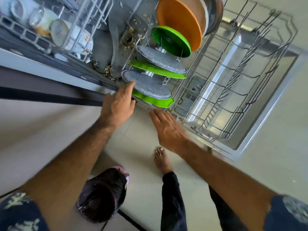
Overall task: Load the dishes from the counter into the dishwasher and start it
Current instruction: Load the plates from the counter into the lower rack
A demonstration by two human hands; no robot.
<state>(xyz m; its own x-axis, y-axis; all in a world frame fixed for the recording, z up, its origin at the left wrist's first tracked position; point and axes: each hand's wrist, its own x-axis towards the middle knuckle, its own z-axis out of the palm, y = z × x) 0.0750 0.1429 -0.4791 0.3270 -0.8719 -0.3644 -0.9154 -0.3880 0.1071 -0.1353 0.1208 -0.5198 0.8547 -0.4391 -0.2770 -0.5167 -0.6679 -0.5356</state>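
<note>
Hands at the pulled-out lower rack [260, 90], plates loaded.
Left of the rack, cups [70, 39] in the upper basket; left hand [119, 105] touching a grey plate [146, 84] with straight fingers; right hand [168, 129] flat and holding nothing at the rack's near edge; green plates [171, 41] and orange plate [178, 20] standing in its near side.

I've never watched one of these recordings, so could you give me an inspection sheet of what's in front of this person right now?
Surface: pale floor; dishwasher door lies open.
Job's things: lower rack pulled out, holding an orange plate, green plates and grey speckled plates on edge; upper rack holds cups.
Clutter: food scraps on the dishwasher floor.
Grip: left hand touches the nearest grey plate with straight fingers; right hand open, flat, near the rack's edge.
Cables: nothing seen.
Surroundings: bare foot; a second person's head below.
</note>
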